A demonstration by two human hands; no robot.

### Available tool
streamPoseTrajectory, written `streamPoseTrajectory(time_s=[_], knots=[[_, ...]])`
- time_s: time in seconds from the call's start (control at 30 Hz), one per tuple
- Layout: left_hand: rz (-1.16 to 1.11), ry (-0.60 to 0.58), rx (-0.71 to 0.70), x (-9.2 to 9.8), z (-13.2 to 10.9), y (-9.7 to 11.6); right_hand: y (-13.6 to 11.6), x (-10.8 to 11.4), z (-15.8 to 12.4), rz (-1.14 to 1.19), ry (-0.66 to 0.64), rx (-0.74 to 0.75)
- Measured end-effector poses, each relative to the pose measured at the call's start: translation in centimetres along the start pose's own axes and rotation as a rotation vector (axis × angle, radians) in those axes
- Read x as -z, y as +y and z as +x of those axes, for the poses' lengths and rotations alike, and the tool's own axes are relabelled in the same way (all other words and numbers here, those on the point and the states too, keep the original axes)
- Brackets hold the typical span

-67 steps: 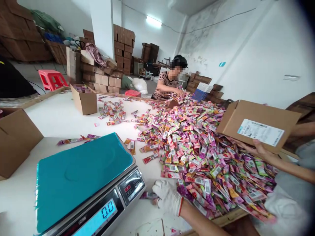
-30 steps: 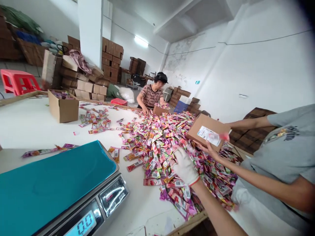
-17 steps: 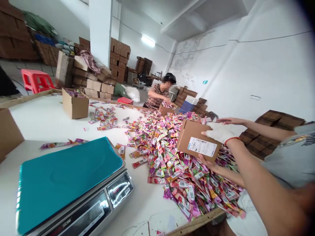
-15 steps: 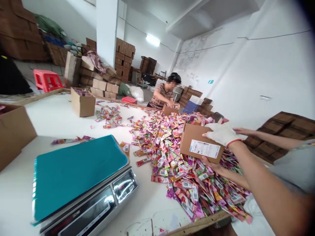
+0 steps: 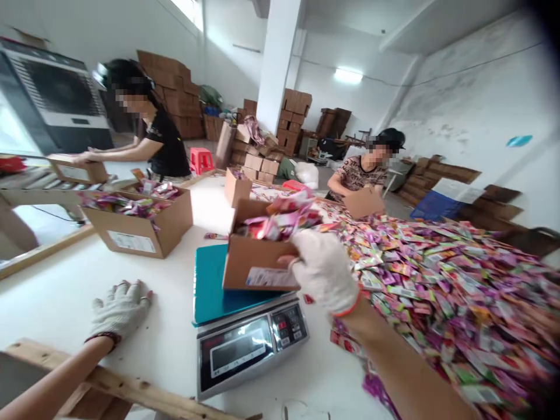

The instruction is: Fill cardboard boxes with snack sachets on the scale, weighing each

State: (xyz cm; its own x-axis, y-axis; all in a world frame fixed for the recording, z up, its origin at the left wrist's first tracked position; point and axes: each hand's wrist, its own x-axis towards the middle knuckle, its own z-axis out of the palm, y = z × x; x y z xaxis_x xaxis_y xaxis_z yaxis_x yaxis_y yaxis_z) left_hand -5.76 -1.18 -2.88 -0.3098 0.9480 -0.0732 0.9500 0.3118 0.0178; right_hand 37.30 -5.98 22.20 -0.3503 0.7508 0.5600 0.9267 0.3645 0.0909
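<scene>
My right hand (image 5: 326, 274), in a white knit glove, grips the right side of an open cardboard box (image 5: 238, 262) filled with colourful sachets. The box is over the teal top (image 5: 210, 286) of a digital scale (image 5: 245, 353); I cannot tell whether it rests fully on it. Gloved too, with bare fingertips, my left hand (image 5: 120, 309) lies flat on the white table (image 5: 175, 326), fingers spread and nothing in it. Beyond that hand stands another cardboard box (image 5: 131, 240) with a white label, also full of sachets.
A large heap of sachets (image 5: 415, 291) covers the table's right side. Across it, a co-worker (image 5: 361, 175) handles a cardboard box (image 5: 364, 202). Another person (image 5: 161, 140) at the left touches a closed box (image 5: 79, 170). A wooden edge (image 5: 131, 391) runs along the table's front.
My right hand has brought the box from over the heap left to the scale. The view has turned left, bringing in my left hand and the person at the left.
</scene>
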Motion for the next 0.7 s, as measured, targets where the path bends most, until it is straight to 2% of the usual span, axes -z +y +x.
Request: streamPoseTrajectory(time_s=[0.07,0.13,0.17,0.23,0.27,0.33,0.37,0.43,0.53,0.57,0.6,0.67,0.7], knots=[[-0.019,0.025,0.004,-0.8,0.4,-0.3,-2.6,-2.1,1.1,0.052,-0.059,0.075],[-0.034,0.046,0.003,-1.3,0.6,-0.3,-3.6,-2.1,1.5,0.095,-0.032,0.131],[-0.041,0.053,0.002,-1.4,0.6,-0.3,-3.5,-1.6,1.4,0.119,0.028,0.161],[-0.053,0.062,0.001,-1.5,0.5,-0.3,-1.7,-0.2,0.5,0.193,0.204,0.186],[-0.058,0.063,-0.002,-1.5,0.4,-0.3,-0.1,0.2,-0.4,0.227,0.279,0.142],[-0.067,0.063,-0.013,-1.4,0.3,-0.3,4.0,-0.3,-2.9,0.262,0.310,-0.069],[-0.072,0.064,-0.019,-1.5,0.3,-0.3,6.4,-1.4,-4.8,0.239,0.239,-0.217],[-0.083,0.064,-0.026,-1.6,0.3,-0.3,10.7,-4.9,-9.7,0.184,-0.007,-0.431],[-0.116,0.057,-0.025,-1.7,0.2,-0.1,14.6,-10.8,-18.4,-0.031,-0.399,-0.758],[-0.132,0.053,-0.021,-1.6,0.1,0.0,15.0,-12.3,-21.0,-0.090,-0.554,-0.815],[-0.151,0.049,-0.016,-1.4,0.0,0.1,15.0,-13.4,-23.1,-0.138,-0.648,-0.806],[-0.198,0.037,0.001,-0.6,-0.3,0.5,14.6,-14.6,-25.8,-0.189,-0.732,-0.757],[-0.228,0.024,0.007,0.1,-0.5,0.7,14.4,-14.9,-26.5,-0.200,-0.719,-0.726]])
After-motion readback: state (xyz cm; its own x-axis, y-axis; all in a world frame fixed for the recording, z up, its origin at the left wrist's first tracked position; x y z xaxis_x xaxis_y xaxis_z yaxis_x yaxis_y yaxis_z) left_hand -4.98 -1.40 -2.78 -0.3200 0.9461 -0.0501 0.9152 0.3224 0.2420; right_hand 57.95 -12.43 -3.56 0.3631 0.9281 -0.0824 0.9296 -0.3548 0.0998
